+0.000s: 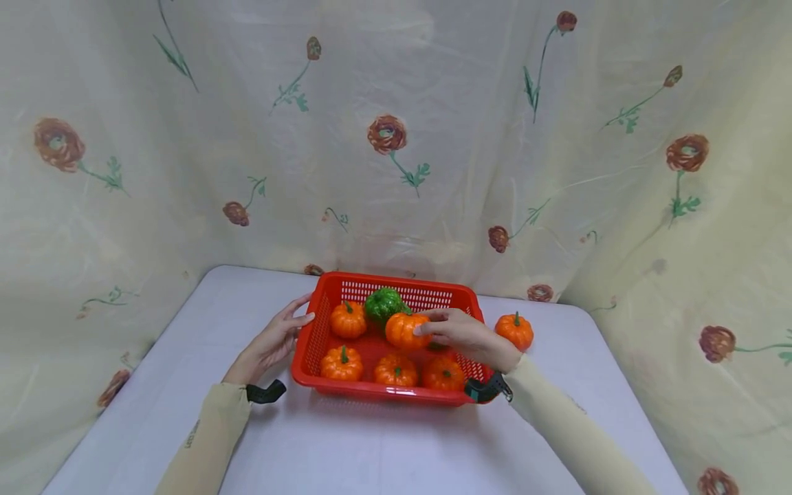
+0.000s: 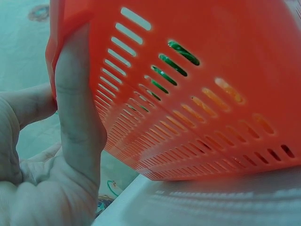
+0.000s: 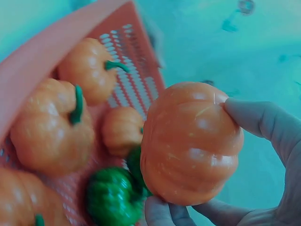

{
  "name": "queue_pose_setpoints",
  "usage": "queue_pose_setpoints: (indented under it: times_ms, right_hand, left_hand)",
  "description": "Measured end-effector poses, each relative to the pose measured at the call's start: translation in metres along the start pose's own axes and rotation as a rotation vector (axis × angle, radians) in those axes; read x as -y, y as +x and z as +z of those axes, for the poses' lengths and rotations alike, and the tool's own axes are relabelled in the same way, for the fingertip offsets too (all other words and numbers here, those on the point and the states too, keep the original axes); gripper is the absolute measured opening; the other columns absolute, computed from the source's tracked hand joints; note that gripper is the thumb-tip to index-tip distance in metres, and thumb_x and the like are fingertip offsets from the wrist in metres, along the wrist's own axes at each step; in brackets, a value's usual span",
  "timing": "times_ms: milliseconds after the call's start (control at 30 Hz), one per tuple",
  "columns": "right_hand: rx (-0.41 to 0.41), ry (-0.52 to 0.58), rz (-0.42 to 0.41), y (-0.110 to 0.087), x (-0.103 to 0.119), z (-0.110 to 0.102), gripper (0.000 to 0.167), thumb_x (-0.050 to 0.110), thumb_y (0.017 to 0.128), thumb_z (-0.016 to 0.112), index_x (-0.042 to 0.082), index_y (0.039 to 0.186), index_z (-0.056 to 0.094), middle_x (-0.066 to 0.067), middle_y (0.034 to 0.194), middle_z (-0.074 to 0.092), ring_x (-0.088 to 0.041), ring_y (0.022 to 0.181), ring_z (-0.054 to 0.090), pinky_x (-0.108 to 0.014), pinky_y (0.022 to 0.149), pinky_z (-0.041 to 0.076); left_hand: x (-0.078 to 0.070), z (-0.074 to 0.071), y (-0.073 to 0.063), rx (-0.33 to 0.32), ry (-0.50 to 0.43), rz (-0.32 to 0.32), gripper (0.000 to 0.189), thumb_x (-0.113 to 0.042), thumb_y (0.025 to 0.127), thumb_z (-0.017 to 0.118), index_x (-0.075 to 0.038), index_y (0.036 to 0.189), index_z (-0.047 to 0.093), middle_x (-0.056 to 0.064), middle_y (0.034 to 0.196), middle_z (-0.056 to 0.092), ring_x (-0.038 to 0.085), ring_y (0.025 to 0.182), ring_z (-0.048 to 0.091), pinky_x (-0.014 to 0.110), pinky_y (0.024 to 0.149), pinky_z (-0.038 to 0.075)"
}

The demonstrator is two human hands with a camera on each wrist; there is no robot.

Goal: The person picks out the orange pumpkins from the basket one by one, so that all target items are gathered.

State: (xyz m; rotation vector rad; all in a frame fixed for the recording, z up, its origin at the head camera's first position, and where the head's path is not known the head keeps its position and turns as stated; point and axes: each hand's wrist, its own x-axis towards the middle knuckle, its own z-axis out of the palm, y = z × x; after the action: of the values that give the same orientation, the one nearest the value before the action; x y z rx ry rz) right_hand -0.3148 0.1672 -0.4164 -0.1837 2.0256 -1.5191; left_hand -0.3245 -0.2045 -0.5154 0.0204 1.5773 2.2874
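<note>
A red plastic basket [image 1: 396,393] with slotted walls stands on the table. At its left end, my left hand [image 1: 275,342] holds the rim, thumb [image 2: 75,108] up against the outer wall and the other fingers around the corner. My right hand [image 1: 465,335] pinches an orange toy pumpkin [image 3: 193,143] between thumb and fingers, above the inside of the basket. Below and around it in the basket lie several more orange pumpkins [image 1: 342,363] and a green pumpkin [image 1: 383,304]. Another green one is partly hidden under the held pumpkin.
One orange pumpkin [image 1: 514,331] sits on the white table [image 1: 383,454] just right of the basket. A floral curtain [image 1: 433,172] hangs behind the table and along both sides. Dark bands [image 1: 266,392] are worn on both wrists.
</note>
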Motion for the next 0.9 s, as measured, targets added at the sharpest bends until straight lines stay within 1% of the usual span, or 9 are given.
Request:
queue_pose_setpoints:
  times_ms: [200, 300, 333, 400, 500, 567, 700, 800, 900]
  right_hand:
    - [-0.073, 0.026, 0.014, -0.022, 0.002, -0.033, 0.068, 0.027, 0.087, 0.071, 0.003, 0.143, 0.039, -0.014, 0.142, 0.045, -0.026, 0.127, 0.045, -0.048, 0.117, 0.031]
    - [-0.073, 0.041, -0.017, -0.033, 0.002, -0.049, 0.069, 0.024, 0.089, 0.068, 0.002, 0.145, 0.034, -0.016, 0.145, 0.041, -0.029, 0.129, 0.042, -0.048, 0.118, 0.028]
    - [-0.079, 0.044, -0.021, -0.037, 0.001, -0.054, 0.070, 0.024, 0.089, 0.068, 0.002, 0.145, 0.034, -0.016, 0.145, 0.041, -0.028, 0.129, 0.042, -0.048, 0.118, 0.029]
    - [-0.106, 0.012, -0.015, -0.045, -0.002, -0.065, 0.071, 0.028, 0.089, 0.069, 0.005, 0.146, 0.034, -0.015, 0.143, 0.043, -0.028, 0.127, 0.043, -0.048, 0.113, 0.036]
    - [-0.140, -0.023, -0.029, -0.055, -0.009, -0.082, 0.072, 0.034, 0.089, 0.068, 0.006, 0.147, 0.033, -0.015, 0.143, 0.043, -0.029, 0.127, 0.044, -0.047, 0.111, 0.040]
    - [-0.180, -0.040, -0.039, -0.062, -0.015, -0.093, 0.073, 0.035, 0.089, 0.068, 0.006, 0.146, 0.034, -0.015, 0.145, 0.041, -0.031, 0.128, 0.043, -0.047, 0.110, 0.041]
    - [-0.236, -0.021, -0.062, -0.071, -0.029, -0.119, 0.077, 0.035, 0.091, 0.066, 0.002, 0.148, 0.027, -0.017, 0.150, 0.032, -0.033, 0.135, 0.035, -0.051, 0.118, 0.027]
    - [-0.284, 0.022, -0.051, -0.074, -0.040, -0.138, 0.079, 0.037, 0.092, 0.065, 0.001, 0.149, 0.025, -0.012, 0.146, 0.036, -0.028, 0.133, 0.036, -0.050, 0.120, 0.023]
    - [-0.316, 0.059, -0.050, -0.076, -0.053, -0.156, 0.076, 0.036, 0.093, 0.064, 0.000, 0.148, 0.026, -0.001, 0.134, 0.046, -0.020, 0.125, 0.042, -0.044, 0.120, 0.024]
  left_hand:
    - [0.001, 0.001, 0.001, 0.014, -0.017, 0.000, 0.069, -0.020, 0.097, 0.058, -0.030, 0.153, 0.019, 0.017, 0.152, 0.034, 0.019, 0.104, 0.066, 0.033, 0.082, 0.058]
    - [0.001, 0.000, 0.001, 0.008, -0.020, 0.002, 0.069, -0.021, 0.097, 0.058, -0.030, 0.154, 0.019, 0.017, 0.149, 0.036, 0.018, 0.102, 0.067, 0.033, 0.081, 0.059]
    - [0.001, 0.000, 0.001, 0.009, -0.018, 0.002, 0.070, -0.021, 0.097, 0.058, -0.030, 0.154, 0.019, 0.016, 0.149, 0.037, 0.018, 0.101, 0.067, 0.033, 0.081, 0.059]
    - [0.002, 0.001, 0.002, 0.007, -0.023, 0.002, 0.070, -0.022, 0.097, 0.059, -0.030, 0.154, 0.019, 0.016, 0.147, 0.038, 0.017, 0.099, 0.068, 0.032, 0.080, 0.059]
    - [0.002, 0.001, 0.001, 0.011, -0.023, 0.002, 0.071, -0.022, 0.097, 0.058, -0.030, 0.154, 0.017, 0.016, 0.148, 0.037, 0.018, 0.100, 0.068, 0.032, 0.080, 0.059]
    - [0.002, 0.001, 0.002, 0.009, -0.022, -0.002, 0.071, -0.022, 0.097, 0.058, -0.030, 0.155, 0.016, 0.016, 0.150, 0.035, 0.019, 0.103, 0.067, 0.033, 0.081, 0.058]
    - [0.002, 0.001, 0.002, 0.000, -0.022, -0.010, 0.070, -0.021, 0.097, 0.058, -0.031, 0.154, 0.017, 0.016, 0.152, 0.033, 0.020, 0.106, 0.066, 0.033, 0.082, 0.058]
    - [0.002, 0.001, 0.001, 0.000, -0.022, -0.007, 0.070, -0.021, 0.098, 0.057, -0.030, 0.154, 0.017, 0.016, 0.152, 0.033, 0.020, 0.105, 0.066, 0.033, 0.082, 0.058]
    - [0.001, 0.001, 0.001, 0.015, -0.021, -0.004, 0.071, -0.022, 0.097, 0.058, -0.030, 0.154, 0.015, 0.017, 0.152, 0.033, 0.020, 0.105, 0.067, 0.033, 0.082, 0.058]
